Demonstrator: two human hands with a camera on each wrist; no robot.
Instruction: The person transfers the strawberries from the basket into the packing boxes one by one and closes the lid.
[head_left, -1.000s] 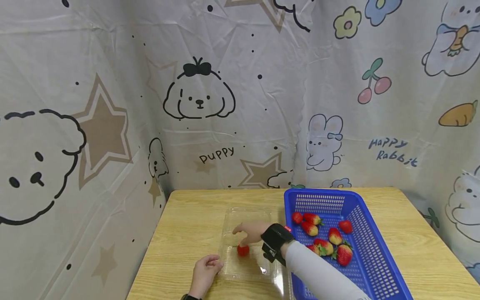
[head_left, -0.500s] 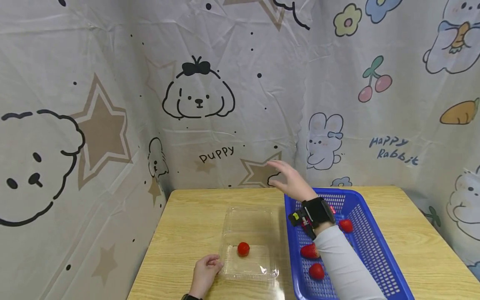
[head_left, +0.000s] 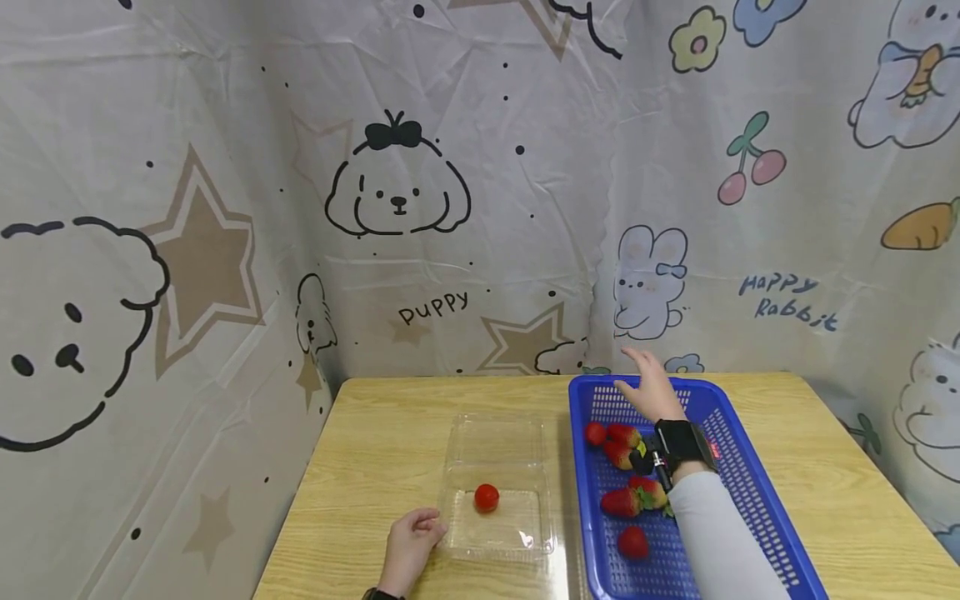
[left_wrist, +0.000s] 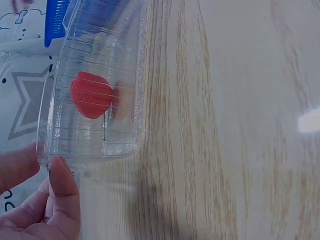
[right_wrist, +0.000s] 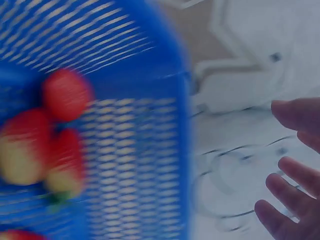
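A clear plastic clamshell box lies with its lid folded back on the table. One red strawberry sits inside its near half. At the box's near left corner, my left hand pinches the rim between thumb and finger; the left wrist view shows the thumb against the edge. My right hand is over the far end of a blue basket, fingers spread and holding nothing. Several strawberries lie in the basket; the right forearm hides others.
The wooden table carries the box on the left and the basket on the right, with a narrow gap between. A printed curtain hangs behind the table and along both sides.
My right hand has left the strawberry in the box, lifted, and swung right over the basket. My left hand keeps its place at the box corner.
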